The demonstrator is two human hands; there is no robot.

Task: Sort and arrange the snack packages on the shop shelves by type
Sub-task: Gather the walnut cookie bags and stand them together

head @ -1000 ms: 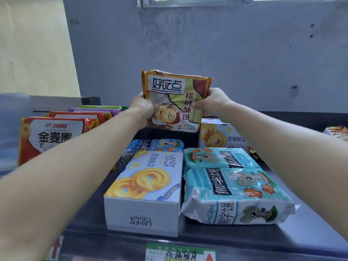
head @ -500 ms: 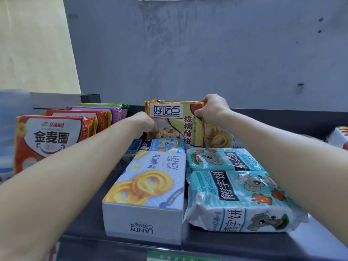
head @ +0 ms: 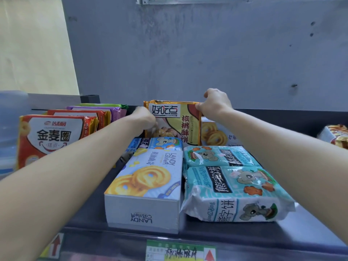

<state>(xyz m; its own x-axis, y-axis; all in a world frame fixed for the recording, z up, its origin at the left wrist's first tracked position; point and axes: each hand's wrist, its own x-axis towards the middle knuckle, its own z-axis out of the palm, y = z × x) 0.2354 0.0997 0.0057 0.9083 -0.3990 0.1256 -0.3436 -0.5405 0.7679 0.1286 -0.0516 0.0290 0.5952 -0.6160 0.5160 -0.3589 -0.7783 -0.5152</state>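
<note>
An orange and yellow walnut-biscuit packet stands upright at the back of the dark shelf. My left hand holds its left edge and my right hand pinches its top right corner. In front of it lie a blue bear-biscuit bag and a white Landy cookie box. Two teal bear-biscuit bags lie to the right. A second cookie box sits behind them, partly hidden by my right arm.
A row of upright packets stands at the left: red ring-biscuit packs, then purple and green ones. A wrapped packet lies at the far right. A grey wall rises behind the shelf. Price labels run along the front edge.
The walnut-biscuit packet came down from mid-air to stand at the back of the shelf. My right hand shifted up to its top right corner and my left hand stays at its left edge.
</note>
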